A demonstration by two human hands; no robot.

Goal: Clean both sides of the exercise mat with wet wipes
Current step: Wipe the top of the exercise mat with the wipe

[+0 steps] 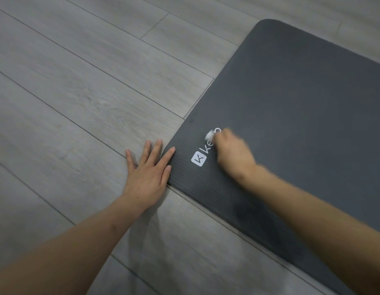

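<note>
A dark grey exercise mat lies flat on a floor of pale grey wood-grain planks, filling the right side of the head view, with one rounded corner at the top and its long straight edge running diagonally toward the lower right. Its surface is matte and foamy-looking, marked with fine parallel ribs that show most clearly near the edge closest to the person. A white printed logo, a rounded square with a letter mark followed by lettering, sits near that edge; the end of the lettering is covered. The left hand lies palm down with fingers straight and spread, mostly on the planks, its index finger and thumb reaching over the mat's edge and touching the ribbed surface. The right hand is on the mat just beside the logo, blurred, its fingers curled around a small crumpled white wet wipe that pokes out at the fingertips and touches the mat over the lettering. Both forearms are bare. A darker, smudged patch shows on the mat beneath the right forearm.
</note>
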